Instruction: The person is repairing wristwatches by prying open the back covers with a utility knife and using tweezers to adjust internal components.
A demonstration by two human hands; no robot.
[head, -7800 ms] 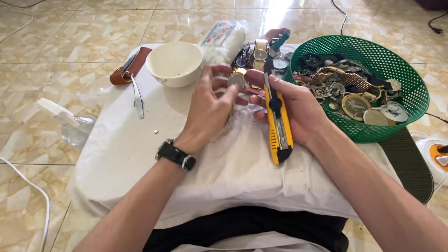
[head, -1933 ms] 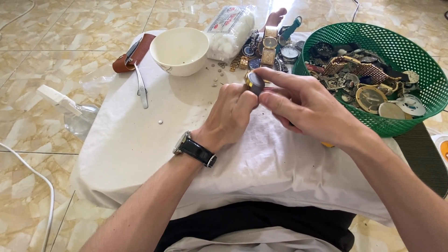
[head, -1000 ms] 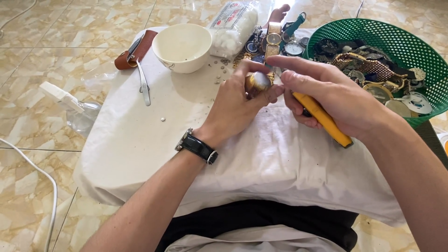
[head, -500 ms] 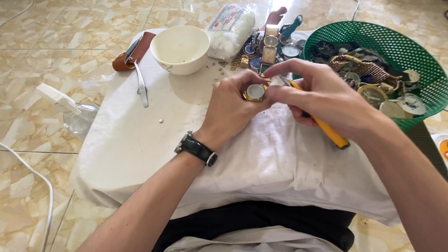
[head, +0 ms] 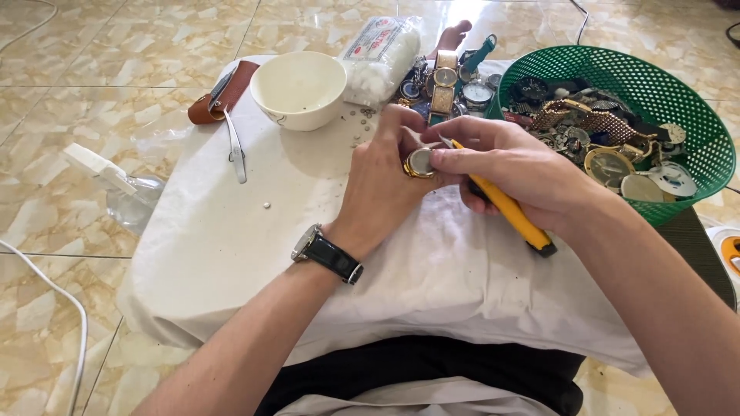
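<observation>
Here, off the desk's left edge, I see a clear spray bottle (head: 127, 192) lying on the floor tiles. On the desk (head: 231, 254), which is draped in white cloth, a brown strap (head: 220, 96) and metal tweezers (head: 235, 146) sit near the far left corner, with a white bowl (head: 299, 88) just beside them and a bag of cotton (head: 381, 58) further along the far edge. Small loose bits (head: 358, 131) are scattered in front of the bowl.

Toward the middle, my left hand (head: 381, 181), a watch on its wrist, pinches a small gold watch case (head: 420, 163) between thumb and fingertips, held just above the cloth. My right hand (head: 516, 173) is closed around a yellow utility knife (head: 505, 204), its tip touching the edge of the case. I judge the main risk is the blade slipping off the rim into my left fingertips if I push too hard, or the case popping loose and dropping into the clutter.

At the far right corner, a green basket (head: 694, 131) holds watch parts, with whole watches (head: 447, 85) lined up beside it.
</observation>
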